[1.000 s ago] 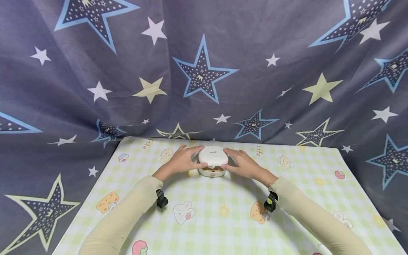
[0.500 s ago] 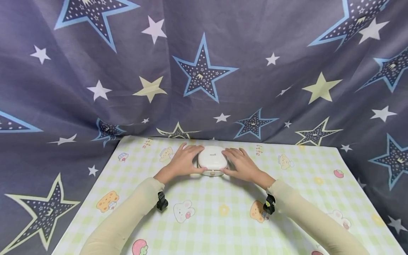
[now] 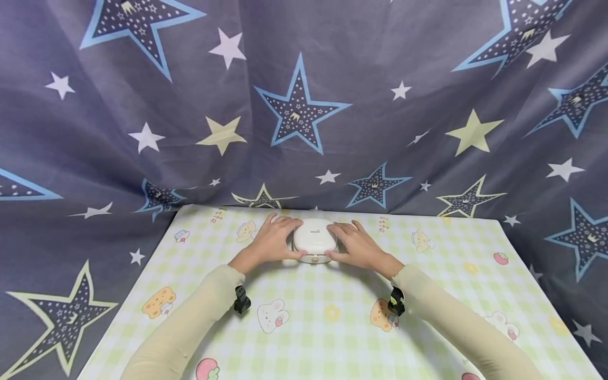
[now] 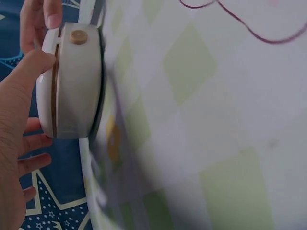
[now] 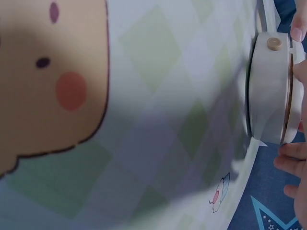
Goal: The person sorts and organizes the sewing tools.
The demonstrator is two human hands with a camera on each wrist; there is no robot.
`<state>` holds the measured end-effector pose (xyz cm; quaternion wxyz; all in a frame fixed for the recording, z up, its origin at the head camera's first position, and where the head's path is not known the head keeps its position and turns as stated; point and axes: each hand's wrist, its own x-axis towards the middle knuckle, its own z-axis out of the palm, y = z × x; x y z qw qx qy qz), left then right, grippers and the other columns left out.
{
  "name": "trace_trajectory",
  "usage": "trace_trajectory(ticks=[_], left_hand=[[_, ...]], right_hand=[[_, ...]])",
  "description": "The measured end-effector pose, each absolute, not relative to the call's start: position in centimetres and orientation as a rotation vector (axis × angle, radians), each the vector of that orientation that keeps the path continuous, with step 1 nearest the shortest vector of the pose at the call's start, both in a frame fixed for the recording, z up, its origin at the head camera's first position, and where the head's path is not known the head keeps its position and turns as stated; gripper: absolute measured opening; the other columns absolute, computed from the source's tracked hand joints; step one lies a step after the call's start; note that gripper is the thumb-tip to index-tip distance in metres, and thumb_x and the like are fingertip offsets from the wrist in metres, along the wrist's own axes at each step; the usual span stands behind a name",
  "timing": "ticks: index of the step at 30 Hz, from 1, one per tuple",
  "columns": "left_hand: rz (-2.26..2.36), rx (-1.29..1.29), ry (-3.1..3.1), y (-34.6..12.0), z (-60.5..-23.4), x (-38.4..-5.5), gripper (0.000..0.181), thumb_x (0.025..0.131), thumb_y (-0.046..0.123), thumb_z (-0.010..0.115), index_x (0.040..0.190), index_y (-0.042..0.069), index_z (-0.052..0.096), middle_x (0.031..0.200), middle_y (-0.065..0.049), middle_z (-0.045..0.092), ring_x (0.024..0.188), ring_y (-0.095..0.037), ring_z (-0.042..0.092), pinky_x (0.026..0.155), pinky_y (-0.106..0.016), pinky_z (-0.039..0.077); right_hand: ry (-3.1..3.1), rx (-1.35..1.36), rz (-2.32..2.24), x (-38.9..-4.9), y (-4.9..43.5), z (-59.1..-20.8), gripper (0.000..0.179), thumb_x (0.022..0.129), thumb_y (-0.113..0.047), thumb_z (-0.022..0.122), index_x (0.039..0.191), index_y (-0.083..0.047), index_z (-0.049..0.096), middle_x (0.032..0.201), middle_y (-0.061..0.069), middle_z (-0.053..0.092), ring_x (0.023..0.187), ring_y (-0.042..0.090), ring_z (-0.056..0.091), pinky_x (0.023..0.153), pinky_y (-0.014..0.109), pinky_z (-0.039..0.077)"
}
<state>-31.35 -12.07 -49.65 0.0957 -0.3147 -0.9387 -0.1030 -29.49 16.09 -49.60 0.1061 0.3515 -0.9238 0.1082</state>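
A small white rounded appliance (image 3: 315,240) with a lid sits near the table's far edge. Its lid is down, leaving a thin brown line between lid and base in the left wrist view, and a round gold button (image 4: 78,37) marks the base's front. My left hand (image 3: 271,241) grips the lid's left side, thumb at the front edge and fingers towards the back. On the other side my right hand (image 3: 358,247) holds it the same way. In the right wrist view the base (image 5: 271,91) stands on the cloth, with the right hand partly cut off by the frame.
A green-and-white checked tablecloth (image 3: 328,338) with cartoon prints covers the table. Behind it hangs a dark star-patterned curtain (image 3: 366,126). A black wrist device (image 3: 241,300) is worn on the left sleeve, another black device (image 3: 396,302) on the right.
A second ago the lid stood partly raised, showing the brown inside. Both hands have lowered it onto the base; from half a second ago to now they stay almost still.
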Motion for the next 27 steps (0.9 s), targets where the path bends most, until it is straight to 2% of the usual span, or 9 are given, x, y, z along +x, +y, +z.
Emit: trace_trajectory(ticks=[8,14,27], left_hand=[[-0.345,-0.941,-2.803,-12.1,-49.4,-30.9,0.086,0.077,0.066,0.077,0.143,0.014,0.058,0.144,-0.007,0.062,0.134,-0.029,0.057,0.12,-0.063,0.025],[-0.358,-0.964,-2.788,-12.0,-49.7,-31.0,0.088,0.079,0.067,0.075,0.145,0.013,0.056,0.147,-0.008,0.059,0.134,-0.032,0.056,0.119,-0.065,0.027],[-0.38,-0.94,-2.817,-11.6,-51.2,-31.3,0.094,0.078,0.069,0.073,0.151,0.016,0.049,0.153,-0.008,0.054,0.137,-0.032,0.054,0.119,-0.064,0.027]], right_hand=[[-2.712,1.078,0.321,-29.3,16.1,-49.7,0.075,0.091,-0.052,0.07,0.143,-0.001,0.053,0.141,0.021,0.061,0.131,0.037,0.058,0.115,0.063,0.035],[-2.71,1.072,0.339,-29.2,16.3,-49.7,0.074,0.09,-0.05,0.072,0.142,0.0,0.054,0.14,0.021,0.061,0.13,0.038,0.058,0.115,0.062,0.035],[-2.74,1.042,0.316,-29.1,16.9,-50.4,0.076,0.092,-0.053,0.068,0.147,-0.004,0.049,0.145,0.02,0.057,0.135,0.037,0.054,0.116,0.061,0.034]])
